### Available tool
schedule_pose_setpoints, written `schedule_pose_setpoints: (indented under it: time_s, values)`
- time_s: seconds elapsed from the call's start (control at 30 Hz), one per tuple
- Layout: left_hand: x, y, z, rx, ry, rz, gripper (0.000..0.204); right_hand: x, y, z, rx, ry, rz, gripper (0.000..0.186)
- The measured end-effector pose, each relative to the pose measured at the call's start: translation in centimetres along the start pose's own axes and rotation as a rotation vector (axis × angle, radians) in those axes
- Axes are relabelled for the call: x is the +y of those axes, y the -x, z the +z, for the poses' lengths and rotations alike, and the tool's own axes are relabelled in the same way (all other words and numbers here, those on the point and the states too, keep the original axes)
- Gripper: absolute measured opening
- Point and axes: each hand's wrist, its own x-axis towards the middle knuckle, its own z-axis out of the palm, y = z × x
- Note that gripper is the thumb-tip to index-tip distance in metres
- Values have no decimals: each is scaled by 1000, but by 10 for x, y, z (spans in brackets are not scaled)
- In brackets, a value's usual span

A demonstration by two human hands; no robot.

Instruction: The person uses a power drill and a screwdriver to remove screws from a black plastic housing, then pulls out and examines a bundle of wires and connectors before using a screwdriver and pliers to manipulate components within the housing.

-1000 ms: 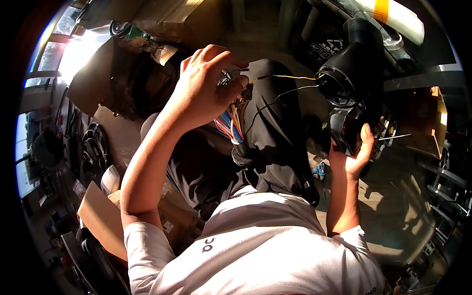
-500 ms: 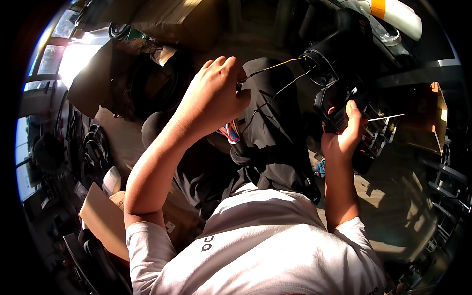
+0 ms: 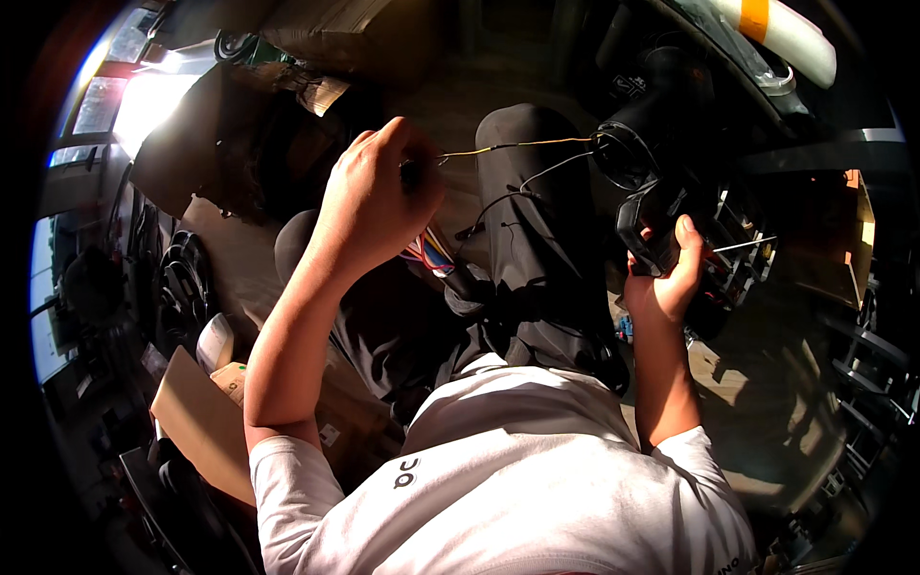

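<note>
My left hand [image 3: 383, 192] is closed above my left knee, its fingertips turned away from view. A thin yellow wire [image 3: 508, 146] runs nearly straight from its fingers to a black round housing [image 3: 628, 153] beyond my right knee. A dark wire [image 3: 537, 182] hangs slack from the same housing across my right thigh. Under the left hand, a bundle of coloured wires [image 3: 433, 254] comes out of a black sleeve. My right hand [image 3: 671, 273] grips a black plastic shell [image 3: 647, 225], thumb on top. A thin metal shaft [image 3: 743, 244] sticks out beside that thumb; its handle is hidden.
Cardboard boxes stand at the far left [image 3: 335, 34] and near left, one with a raised flap [image 3: 201, 422]. Coiled black cables [image 3: 187, 287] lie at the left. An open carton [image 3: 834, 240] stands at the right. A white roll with an orange band [image 3: 786, 34] lies at the far right.
My left hand has moved left, and more of the yellow wire shows, stretched straighter. The wire bundle has shifted slightly left. My right hand has barely moved.
</note>
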Motion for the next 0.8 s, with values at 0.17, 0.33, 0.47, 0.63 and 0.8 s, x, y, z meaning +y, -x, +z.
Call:
schedule_pose_setpoints:
  time_s: [0.17, 0.33, 0.47, 0.63, 0.8]
  values:
    - [-14, -9, 13, 21, 212, -72, 14, -12, 14, -21, -173, 7, -102, 25]
    - [-22, -17, 23, -6, 415, -149, 14, -10, 17, -38, -90, 33, -149, 26]
    - [-35, -28, 30, -44, 414, -199, 16, 2, 12, -38, -5, 94, -113, 25]
    - [-52, -40, 41, -90, 392, -255, 21, 14, 10, -29, 13, 5, 152, 23]
    - [-51, -38, 44, -83, 394, -236, 23, 23, 1, -39, -111, -48, 289, 27]
